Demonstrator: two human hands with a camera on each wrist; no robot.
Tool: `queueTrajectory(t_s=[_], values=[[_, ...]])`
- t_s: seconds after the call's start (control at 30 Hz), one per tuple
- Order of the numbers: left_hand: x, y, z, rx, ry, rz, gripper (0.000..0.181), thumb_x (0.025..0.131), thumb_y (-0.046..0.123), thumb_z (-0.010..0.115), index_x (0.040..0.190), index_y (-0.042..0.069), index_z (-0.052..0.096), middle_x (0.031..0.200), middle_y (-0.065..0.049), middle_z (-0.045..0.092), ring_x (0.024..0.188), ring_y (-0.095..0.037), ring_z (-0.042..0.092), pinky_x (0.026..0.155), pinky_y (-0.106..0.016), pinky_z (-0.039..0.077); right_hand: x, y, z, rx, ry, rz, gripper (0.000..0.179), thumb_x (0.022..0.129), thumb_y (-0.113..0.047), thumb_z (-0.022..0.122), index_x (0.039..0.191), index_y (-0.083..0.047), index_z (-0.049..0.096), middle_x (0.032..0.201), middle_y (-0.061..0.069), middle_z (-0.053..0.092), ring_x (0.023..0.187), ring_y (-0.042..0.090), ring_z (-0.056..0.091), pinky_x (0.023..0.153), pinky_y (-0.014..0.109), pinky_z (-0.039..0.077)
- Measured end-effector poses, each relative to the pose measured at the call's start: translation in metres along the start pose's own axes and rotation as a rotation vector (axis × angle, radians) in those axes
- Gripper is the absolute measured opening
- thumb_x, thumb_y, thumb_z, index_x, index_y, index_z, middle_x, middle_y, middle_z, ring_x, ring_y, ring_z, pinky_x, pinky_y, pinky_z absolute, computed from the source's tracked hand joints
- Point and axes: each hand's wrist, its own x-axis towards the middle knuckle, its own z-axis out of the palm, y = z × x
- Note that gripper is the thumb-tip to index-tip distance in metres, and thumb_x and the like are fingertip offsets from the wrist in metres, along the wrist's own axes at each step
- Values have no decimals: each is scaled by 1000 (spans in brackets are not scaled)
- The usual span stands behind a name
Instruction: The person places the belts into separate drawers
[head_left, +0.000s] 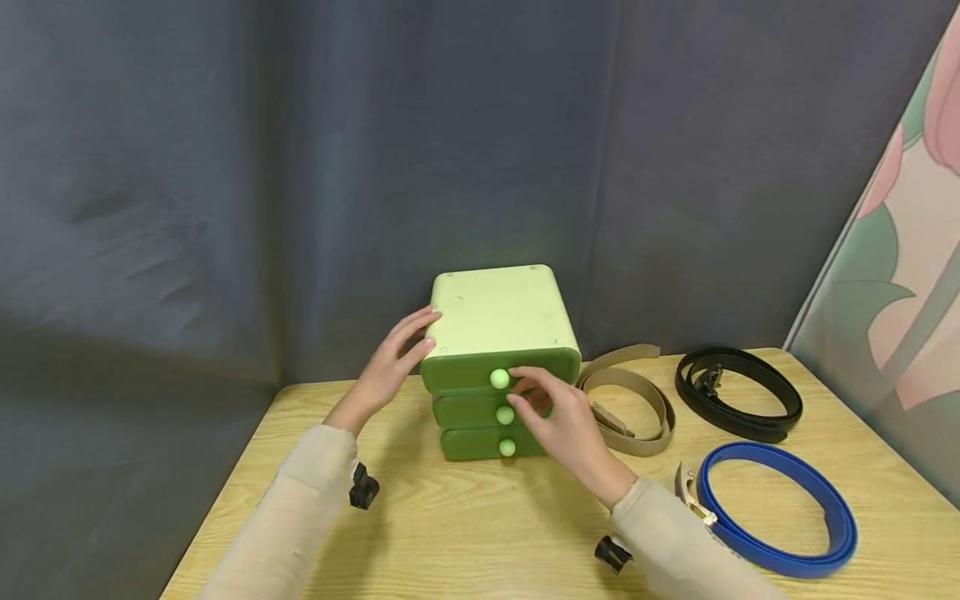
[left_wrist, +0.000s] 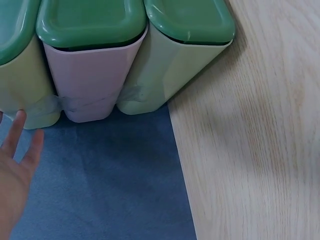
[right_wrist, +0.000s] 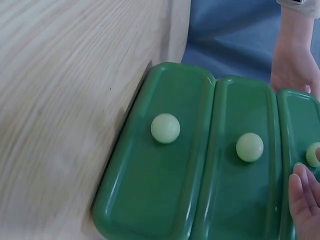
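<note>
A small drawer unit (head_left: 498, 308) with a pale green top and three green drawer fronts stands on the table, all drawers closed. Each front carries a round light green knob; the top knob (head_left: 499, 379) is nearest my right hand (head_left: 558, 412). My right index fingertip reaches the side of that knob, with the thumb just below it and no clear pinch around it. At the unit's upper left edge, my left hand (head_left: 386, 367) rests with fingers spread. The left wrist view shows the unit's pink middle side (left_wrist: 92, 80) with clear tape across it.
Right of the unit lie a coiled beige belt (head_left: 656, 400), a black belt (head_left: 738, 429) and a blue belt (head_left: 843, 533) with a metal buckle. A dark curtain (head_left: 420, 150) hangs behind the wooden table (head_left: 465, 533). A floral panel (head_left: 892, 292) stands at the right.
</note>
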Motion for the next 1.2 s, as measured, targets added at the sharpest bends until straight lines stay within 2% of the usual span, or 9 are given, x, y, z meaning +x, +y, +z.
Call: queueTrajectory(t_s=[0.23,0.57,0.8,1.03,1.2], values=[[0,-2,0,-9,14,-10,46,106,14,46,150,2,40,161,-15,24,143,-34,28,113,-58,23,8,0,13,71,45,20,31,87,-3,76,116,-8,68,86,2,71,70,7,64,61,24,54],[2,1,3,-24,27,-1,45,105,12,47,148,0,42,159,-16,26,138,-35,33,111,-59,25,11,-2,20,141,112,78,25,86,-5,77,111,-9,70,83,1,71,72,11,68,63,25,56],[12,-36,1,-15,51,28,45,106,20,49,149,13,45,159,-2,29,136,-27,36,111,-55,28,11,-4,21,167,128,92,24,85,-5,78,108,-9,72,82,1,72,73,14,69,65,27,57],[13,-34,-2,-38,28,-4,46,105,21,50,151,14,44,160,0,27,137,-27,35,111,-55,28,1,-11,18,174,141,58,25,83,-2,79,106,-9,72,82,1,72,72,13,70,65,25,57],[13,-35,-1,-48,21,-2,47,105,22,51,151,14,44,161,-1,27,137,-28,35,111,-57,26,-11,-20,13,172,136,48,28,82,0,80,107,-11,72,83,-1,72,73,11,70,66,23,56]])
